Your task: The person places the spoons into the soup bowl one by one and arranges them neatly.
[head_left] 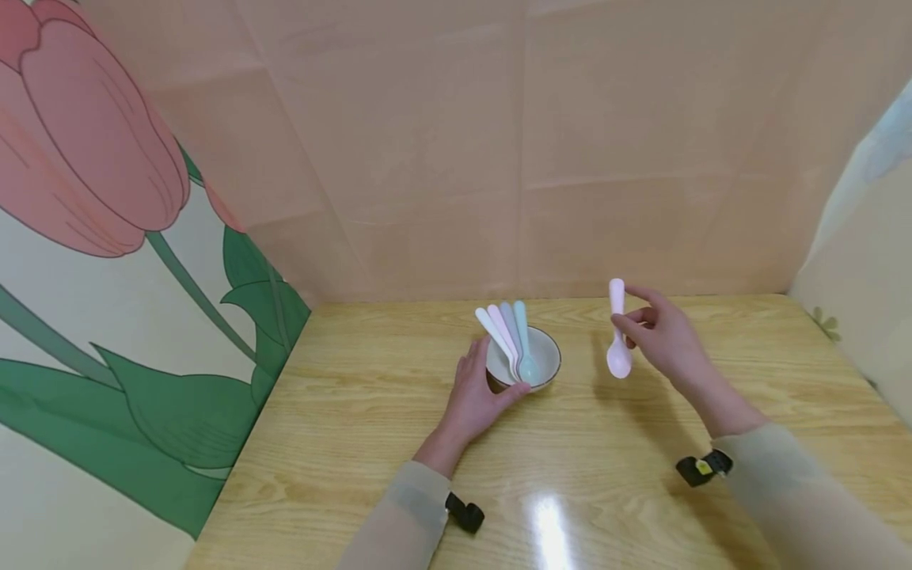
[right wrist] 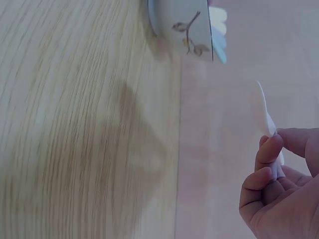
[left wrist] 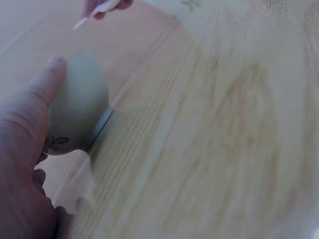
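Note:
A white bowl [head_left: 547, 348] with a dark rim stands on the table, its side printed with a brown twig in the right wrist view. My left hand [head_left: 473, 396] holds it, thumb at the near rim and fingers round the left side. Several spoons [head_left: 522, 332] in white, pink, grey-blue and pale teal lean in the bowl, handles up towards the back left. To the right of the bowl, my right hand [head_left: 659, 332] pinches a pale pink spoon [head_left: 618, 360] between thumb and fingers, handle up and scoop down, held above the table.
The wooden table [head_left: 342, 443] ends at a plain pinkish backdrop [head_left: 427, 158] behind the bowl. A panel with a large printed tulip [head_left: 100, 134] borders it on the left, and a pale wall [head_left: 869, 261] on the right. Each wrist carries a small black camera [head_left: 466, 514].

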The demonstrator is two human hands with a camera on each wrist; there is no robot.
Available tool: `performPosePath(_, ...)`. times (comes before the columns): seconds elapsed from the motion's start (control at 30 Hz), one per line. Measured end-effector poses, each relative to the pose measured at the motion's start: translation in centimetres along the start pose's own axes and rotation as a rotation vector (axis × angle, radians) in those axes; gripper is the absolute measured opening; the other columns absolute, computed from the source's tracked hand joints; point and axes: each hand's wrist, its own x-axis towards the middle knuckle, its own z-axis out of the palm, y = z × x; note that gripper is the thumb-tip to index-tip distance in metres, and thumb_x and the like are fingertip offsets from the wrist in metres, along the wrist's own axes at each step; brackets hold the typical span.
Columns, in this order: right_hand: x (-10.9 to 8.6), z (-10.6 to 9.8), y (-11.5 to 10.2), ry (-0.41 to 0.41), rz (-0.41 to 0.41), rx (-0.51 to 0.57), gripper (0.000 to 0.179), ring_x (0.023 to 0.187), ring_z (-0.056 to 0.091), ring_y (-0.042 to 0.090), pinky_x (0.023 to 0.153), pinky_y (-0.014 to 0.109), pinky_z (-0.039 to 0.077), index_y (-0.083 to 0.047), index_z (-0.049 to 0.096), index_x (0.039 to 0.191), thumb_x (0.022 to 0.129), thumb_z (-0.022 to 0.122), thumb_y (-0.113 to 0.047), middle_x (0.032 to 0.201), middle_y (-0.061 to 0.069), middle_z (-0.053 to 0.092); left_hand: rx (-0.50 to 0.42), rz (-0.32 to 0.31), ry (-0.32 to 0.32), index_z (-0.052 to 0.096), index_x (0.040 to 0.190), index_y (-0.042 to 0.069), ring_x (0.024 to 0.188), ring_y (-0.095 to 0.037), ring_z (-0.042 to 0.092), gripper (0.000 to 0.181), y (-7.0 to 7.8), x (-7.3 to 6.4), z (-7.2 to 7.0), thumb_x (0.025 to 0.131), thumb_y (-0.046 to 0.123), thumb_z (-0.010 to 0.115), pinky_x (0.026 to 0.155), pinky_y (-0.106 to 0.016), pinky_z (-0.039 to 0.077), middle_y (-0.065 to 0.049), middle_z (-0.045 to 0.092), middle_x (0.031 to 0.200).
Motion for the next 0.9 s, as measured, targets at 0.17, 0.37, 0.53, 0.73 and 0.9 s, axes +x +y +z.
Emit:
performPosePath(0.17, 0.1, 1.1, -1.0, -0.002, -0.019, 0.044, 0.071, 0.081, 0.07, 0.023, 0.066, 0.03, 0.05, -0.011, 0.038, 0.171, 0.112, 0.069, -0.032, 0.113, 0.02, 0.076, -0.003, 0.004, -0.001, 0.023, 0.176, 0.027, 0.164, -0.027, 0.027, 0.109, 0.1, 0.0, 0.0, 0.093, 0.062, 0.085, 0.135, -0.054, 0.012, -0.004, 0.031, 0.179)
performPosePath(0.37, 0.5, 2.4, -2.0, -0.014, -0.03, 0.089, 0.071, 0.081, 0.07, 0.023, 0.067, 0.03, 0.05, -0.011, 0.037, 0.172, 0.111, 0.07, -0.028, 0.111, 0.02, 0.077, 0.001, -0.018, -0.01, 0.021, 0.176, 0.029, 0.167, -0.028, 0.022, 0.111, 0.0, 0.0, 0.0, 0.092, 0.065, 0.083, 0.135, -0.053, 0.011, -0.008, 0.028, 0.18)
performPosePath(0.53, 0.8, 3.6, -2.8, -0.026, -0.034, 0.123, 0.073, 0.082, 0.071, 0.026, 0.069, 0.03, 0.049, -0.013, 0.034, 0.173, 0.111, 0.071, -0.026, 0.108, 0.019, 0.076, 0.006, 0.003, -0.004, 0.022, 0.176, 0.026, 0.167, -0.031, 0.021, 0.11, -0.1, 0.0, 0.0, 0.093, 0.066, 0.082, 0.135, -0.055, 0.011, -0.008, 0.03, 0.18)
performPosePath(0.73, 1.2, 4.8, -3.6, -0.036, -0.033, 0.144, 0.075, 0.083, 0.071, 0.027, 0.072, 0.031, 0.05, -0.014, 0.032, 0.174, 0.111, 0.072, -0.024, 0.107, 0.019, 0.076, 0.006, 0.014, -0.001, 0.022, 0.176, 0.025, 0.167, -0.036, 0.02, 0.11, -0.1, 0.1, 0.0, 0.093, 0.066, 0.082, 0.135, -0.058, 0.011, -0.008, 0.031, 0.179)
performPosePath(0.9, 1.4, 5.9, -4.0, -0.041, -0.042, 0.162, 0.076, 0.083, 0.072, 0.029, 0.071, 0.03, 0.05, -0.014, 0.031, 0.174, 0.11, 0.072, -0.022, 0.105, 0.019, 0.076, 0.004, 0.015, -0.007, 0.021, 0.177, 0.025, 0.167, -0.038, 0.018, 0.109, -0.1, 0.2, 0.0, 0.094, 0.064, 0.081, 0.135, -0.058, 0.011, -0.007, 0.031, 0.179)
